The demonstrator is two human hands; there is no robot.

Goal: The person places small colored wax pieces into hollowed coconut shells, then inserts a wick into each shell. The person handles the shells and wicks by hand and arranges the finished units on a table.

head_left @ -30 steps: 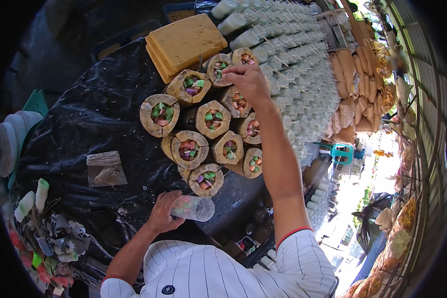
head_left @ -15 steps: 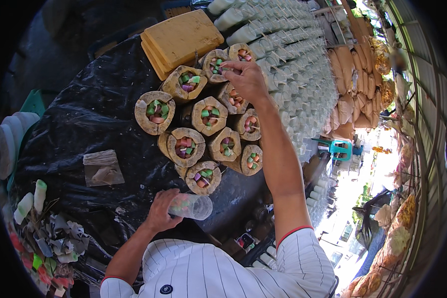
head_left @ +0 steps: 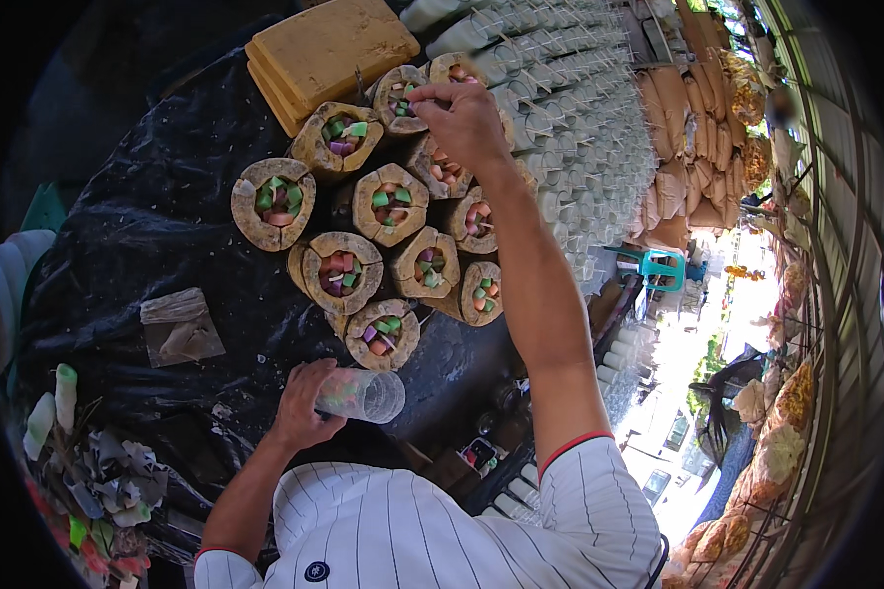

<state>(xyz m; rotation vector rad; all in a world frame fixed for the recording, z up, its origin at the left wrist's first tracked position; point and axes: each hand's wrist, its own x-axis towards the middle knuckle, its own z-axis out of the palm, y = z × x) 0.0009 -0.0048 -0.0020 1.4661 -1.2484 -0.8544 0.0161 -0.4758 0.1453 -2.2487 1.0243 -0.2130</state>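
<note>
My left hand (head_left: 307,404) is wrapped round a clear cup (head_left: 371,395), tipped on its side with its mouth to the right. Coloured chunks lie in the cup near my fingers. My right hand (head_left: 459,123) reaches far forward, thumb and fingers pinched together over a tan hollow mould (head_left: 400,101) at the back of a group. Whatever sits between those fingertips is too small to make out. Several similar thick-walled moulds stand close together, such as a nearer mould (head_left: 383,335) and a left mould (head_left: 273,204). Green, orange and purple chunks fill their openings.
Yellow-tan slabs (head_left: 334,49) are stacked behind the moulds. Rows of clear glasses (head_left: 560,128) with thin sticks stand at the back right. A flat plastic packet (head_left: 182,327) lies on the black sheet (head_left: 118,255). Scraps (head_left: 118,471) pile up at the lower left.
The whole view has shifted, so the moulds sit a little further up and left. My right hand stays at the same back mould, fingers pinched. The left hand still holds the cup.
</note>
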